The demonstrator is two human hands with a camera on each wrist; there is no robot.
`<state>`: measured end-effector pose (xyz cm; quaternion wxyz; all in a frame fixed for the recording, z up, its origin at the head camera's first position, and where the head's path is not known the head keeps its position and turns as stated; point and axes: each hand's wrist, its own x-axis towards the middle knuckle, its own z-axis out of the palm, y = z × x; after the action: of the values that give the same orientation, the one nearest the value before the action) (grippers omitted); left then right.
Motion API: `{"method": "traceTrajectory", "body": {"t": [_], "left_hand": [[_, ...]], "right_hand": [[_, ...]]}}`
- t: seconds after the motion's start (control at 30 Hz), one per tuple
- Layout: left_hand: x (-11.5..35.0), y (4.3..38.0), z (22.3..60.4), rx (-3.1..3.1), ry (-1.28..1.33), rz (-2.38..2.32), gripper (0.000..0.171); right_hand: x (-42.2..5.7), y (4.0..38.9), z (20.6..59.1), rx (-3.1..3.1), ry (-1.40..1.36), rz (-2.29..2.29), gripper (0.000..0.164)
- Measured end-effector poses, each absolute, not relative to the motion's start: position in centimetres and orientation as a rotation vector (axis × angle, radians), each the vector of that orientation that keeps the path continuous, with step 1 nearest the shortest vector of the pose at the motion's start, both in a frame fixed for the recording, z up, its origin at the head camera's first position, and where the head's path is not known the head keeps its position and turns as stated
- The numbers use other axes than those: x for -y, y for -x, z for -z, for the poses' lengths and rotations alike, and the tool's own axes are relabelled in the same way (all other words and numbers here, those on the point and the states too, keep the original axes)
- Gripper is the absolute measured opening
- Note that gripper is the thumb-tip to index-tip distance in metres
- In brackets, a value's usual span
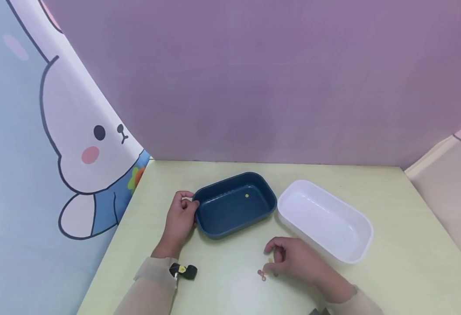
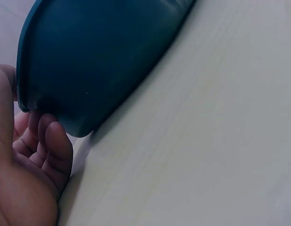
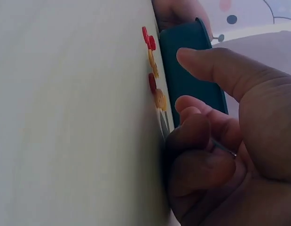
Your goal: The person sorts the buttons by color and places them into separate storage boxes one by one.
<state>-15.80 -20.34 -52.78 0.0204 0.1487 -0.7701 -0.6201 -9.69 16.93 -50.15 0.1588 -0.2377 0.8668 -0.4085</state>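
Observation:
With thumb at the rim and fingers curled under it, my left hand [image 1: 179, 218] grips the left end of a dark blue rectangular tray [image 1: 226, 229]. The left wrist view shows those fingers against the tray's outer wall [image 2: 89, 61]. One small yellow button [image 1: 247, 195] lies inside the tray. My right hand [image 1: 297, 262] is low over the table beside several small red buttons [image 1: 263, 278] and yellow buttons [image 3: 160, 100]. In the right wrist view its thumb [image 3: 197, 63] stands apart from the bent fingers, with nothing visible between them. The hand partly hides the buttons in the head view.
A white rectangular tray [image 1: 362, 251] stands right of the blue one, their near corners close together. Both are on a pale table [image 1: 214, 288]. A purple panel [image 1: 254, 87] rises behind the table, and a rabbit-printed panel [image 1: 77, 131] borders the left side.

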Motion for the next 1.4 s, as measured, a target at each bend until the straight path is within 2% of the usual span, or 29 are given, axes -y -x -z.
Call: {"method": "traceTrajectory", "body": {"t": [0.3, 0.63, 0.9, 1.4], "left_hand": [[20.4, 16.0, 53.0, 2.406, -0.465, 1.906, 0.028], [20.8, 16.2, 53.3, 2.411, -0.470, 1.916, 0.029], [20.9, 16.4, 53.5, 2.412, -0.460, 1.901, 0.029], [20.9, 16.4, 53.5, 2.403, -0.451, 1.911, 0.028]], "right_hand": [[-17.0, 9.5, 51.7, -2.509, 0.762, 1.110, 0.032], [-17.0, 9.9, 51.9, -2.545, 0.834, 1.074, 0.027], [-16.7, 10.2, 51.7, -2.543, 0.783, 1.073, 0.018], [-16.7, 10.3, 51.6, -2.512, 0.713, 1.064, 0.017]]}}
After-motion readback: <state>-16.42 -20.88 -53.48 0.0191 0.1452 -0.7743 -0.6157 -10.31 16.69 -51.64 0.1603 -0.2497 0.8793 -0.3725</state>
